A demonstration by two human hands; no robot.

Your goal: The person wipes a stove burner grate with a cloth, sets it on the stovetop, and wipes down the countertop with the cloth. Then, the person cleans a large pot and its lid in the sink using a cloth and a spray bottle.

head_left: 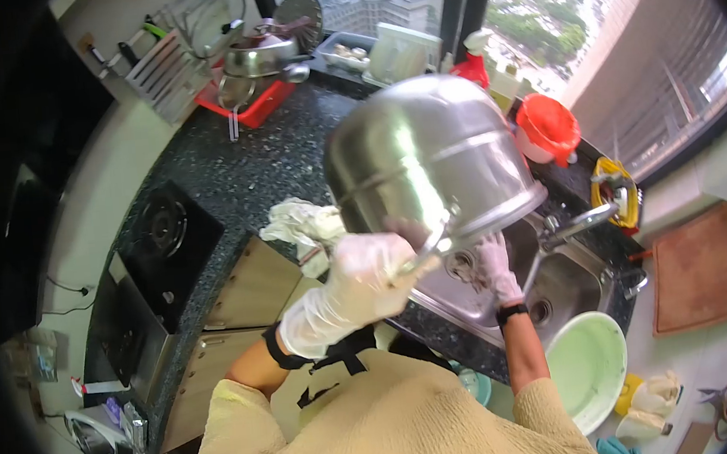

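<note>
A large shiny steel pot point(426, 157) is held up over the sink, tilted with its rim toward the lower right. My left hand point(372, 269), in a clear plastic glove, is closed round the pot's side handle point(430, 251). My right hand point(497, 271), also gloved, is over the sink just below the pot's rim. Its fingertips are hidden by the rim, so its grip cannot be made out. Beneath lies the double steel sink point(588, 272), with a drain strainer point(462, 266) beside my right hand. The inside of the pot is out of sight.
A faucet point(584, 225) reaches over the sink. A crumpled cloth point(303, 224) lies on the dark counter point(245, 159), left of the pot. A red-lined bin point(548, 129) and a red spray bottle point(472, 66) stand behind. A pale green basin point(588, 372) is at lower right.
</note>
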